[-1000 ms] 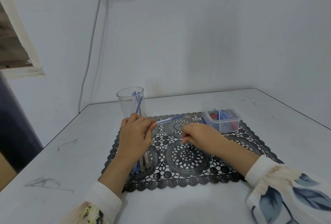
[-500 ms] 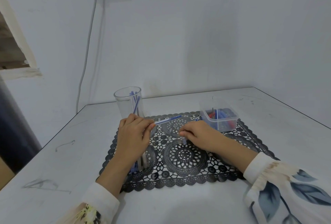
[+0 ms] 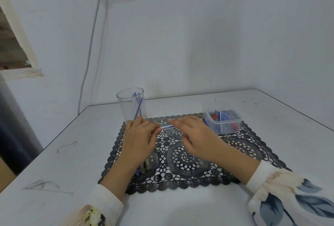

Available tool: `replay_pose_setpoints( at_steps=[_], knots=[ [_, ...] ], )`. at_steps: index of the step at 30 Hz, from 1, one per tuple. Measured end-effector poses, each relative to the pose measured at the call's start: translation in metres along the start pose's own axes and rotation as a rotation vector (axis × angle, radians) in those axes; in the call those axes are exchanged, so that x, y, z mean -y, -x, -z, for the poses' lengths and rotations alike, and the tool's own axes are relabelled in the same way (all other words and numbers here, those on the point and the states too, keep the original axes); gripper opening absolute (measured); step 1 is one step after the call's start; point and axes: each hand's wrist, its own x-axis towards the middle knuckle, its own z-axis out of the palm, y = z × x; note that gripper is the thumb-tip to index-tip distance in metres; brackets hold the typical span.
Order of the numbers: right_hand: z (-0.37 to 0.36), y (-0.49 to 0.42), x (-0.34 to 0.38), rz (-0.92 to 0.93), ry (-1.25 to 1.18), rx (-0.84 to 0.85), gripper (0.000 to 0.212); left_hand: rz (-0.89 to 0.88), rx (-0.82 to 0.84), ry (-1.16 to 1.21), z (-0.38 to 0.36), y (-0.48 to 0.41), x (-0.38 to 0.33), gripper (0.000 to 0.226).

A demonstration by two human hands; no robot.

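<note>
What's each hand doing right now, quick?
Left hand: pinches one end of the blue-and-white pen.
Right hand: lies over the pen's other end; grip cannot be told.

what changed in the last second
The right hand moved from the mat up to the thin blue rod, its fingers now covering the far end; a grip cannot be seen. The left hand still pinches the rod; the glass and box stayed.
</note>
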Motion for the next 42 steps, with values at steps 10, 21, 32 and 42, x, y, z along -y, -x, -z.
replay_pose_setpoints(
  at_steps=[10, 21, 32, 42],
  knots=[
    [0.0, -0.002, -0.018, -0.007, 0.167, -0.12, 0.027, 0.009, 0.003, -0.006, 0.0, 0.0, 0.001, 0.035],
    [0.011, -0.002, -0.037, -0.061, 0.36, -0.105, 0.044, 0.03, -0.023, 0.016, 0.001, -0.001, 0.005, 0.037],
    [0.016, 0.003, -0.07, 0.001, 0.305, -0.106, 0.029, 0.038, -0.045, 0.017, 0.0, -0.001, 0.009, 0.036],
    [0.002, 0.011, -0.065, 0.002, 0.138, 0.524, 0.018, 0.052, -0.027, 0.037, -0.002, 0.0, 0.01, 0.037]
  ],
)
